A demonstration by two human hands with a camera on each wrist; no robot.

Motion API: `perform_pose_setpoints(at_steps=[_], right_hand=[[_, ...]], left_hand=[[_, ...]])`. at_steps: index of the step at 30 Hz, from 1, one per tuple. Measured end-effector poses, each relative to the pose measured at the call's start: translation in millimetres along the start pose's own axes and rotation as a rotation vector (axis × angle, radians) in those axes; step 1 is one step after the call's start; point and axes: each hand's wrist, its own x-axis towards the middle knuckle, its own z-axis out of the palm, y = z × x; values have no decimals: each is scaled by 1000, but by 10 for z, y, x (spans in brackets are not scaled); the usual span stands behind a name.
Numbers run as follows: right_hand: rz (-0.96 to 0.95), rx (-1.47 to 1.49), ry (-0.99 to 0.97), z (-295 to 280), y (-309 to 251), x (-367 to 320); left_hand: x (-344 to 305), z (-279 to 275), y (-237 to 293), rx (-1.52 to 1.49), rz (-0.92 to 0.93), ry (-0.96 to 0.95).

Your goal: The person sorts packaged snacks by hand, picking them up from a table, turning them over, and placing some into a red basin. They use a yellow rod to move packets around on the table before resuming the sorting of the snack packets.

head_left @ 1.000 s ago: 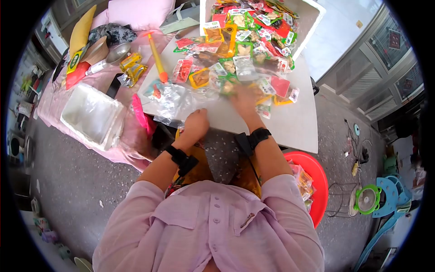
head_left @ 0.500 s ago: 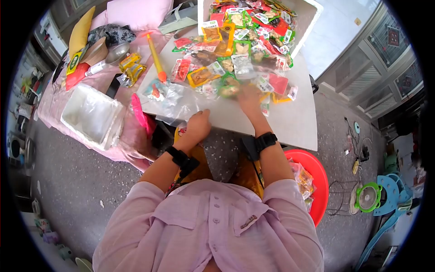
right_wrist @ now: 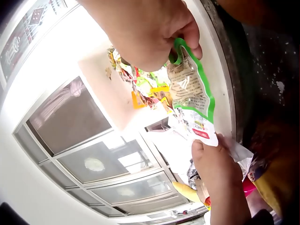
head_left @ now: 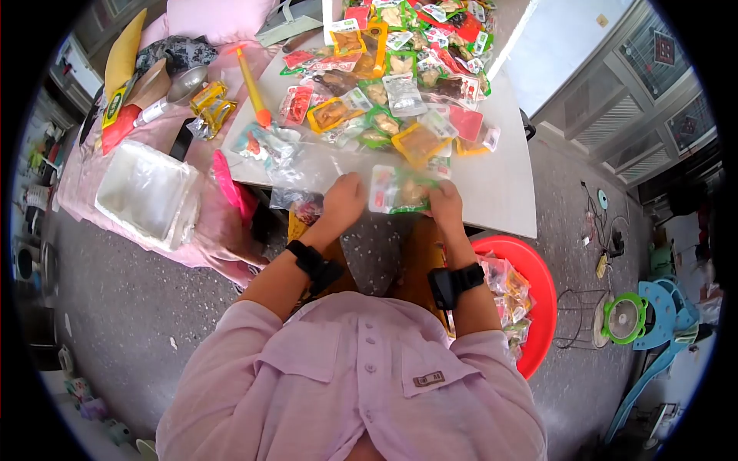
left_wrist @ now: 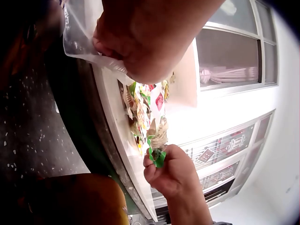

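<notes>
My left hand [head_left: 344,201] grips the edge of a clear plastic bag [head_left: 307,165] at the table's front edge; the bag spreads left and hangs partly over that edge. In the left wrist view, curled fingers pinch the bag film [left_wrist: 79,44]. My right hand [head_left: 446,206] pinches one end of a green-bordered snack packet [head_left: 407,192] with a see-through window and a white printed part. The right wrist view has its printed back [right_wrist: 187,84] towards the camera, white end near my left hand. Behind lies a spread of snack packets [head_left: 335,112] on the table [head_left: 503,177].
A white foam box [head_left: 511,34] full of packets stands at the table's back. A red basin [head_left: 547,296] holding more packets is low on the right. To the left are a yellow stick with orange ends [head_left: 251,84] and a lined white tray [head_left: 146,188] on pink cloth.
My right hand has come back from the pile towards me with the green-bordered packet, now beside my left hand. The left hand keeps hold of the bag, shifting slightly.
</notes>
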Motion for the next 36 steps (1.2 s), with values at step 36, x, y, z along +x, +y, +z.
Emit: perform_pose_setpoints(at_steps=[36], right_hand=[[57, -117, -3, 111, -14, -224]], left_hand=[[-95, -135, 412, 216, 106, -150]])
